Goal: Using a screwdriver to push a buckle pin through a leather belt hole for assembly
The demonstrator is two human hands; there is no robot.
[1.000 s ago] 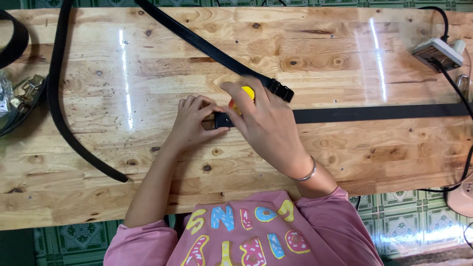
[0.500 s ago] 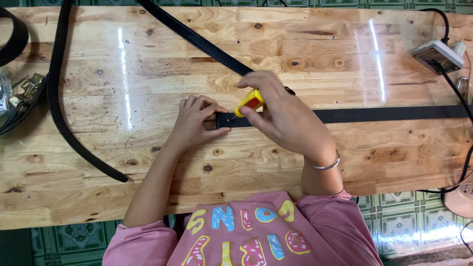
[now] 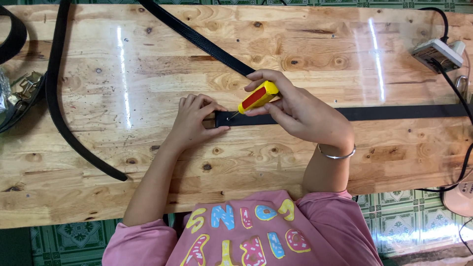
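From the head camera, your right hand (image 3: 300,111) grips a stubby yellow-and-red screwdriver (image 3: 256,97), tip angled down onto the flat black belt (image 3: 394,113). Your left hand (image 3: 194,120) pinches the belt's end flat against the glossy, knotty wooden table (image 3: 148,64).

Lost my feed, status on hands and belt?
Left hand pins belt end. Right hand holds yellow screwdriver, tip on belt. Nothing blocking.

Screwdriver (image 3: 257,96) now tip-down on belt (image 3: 394,113)
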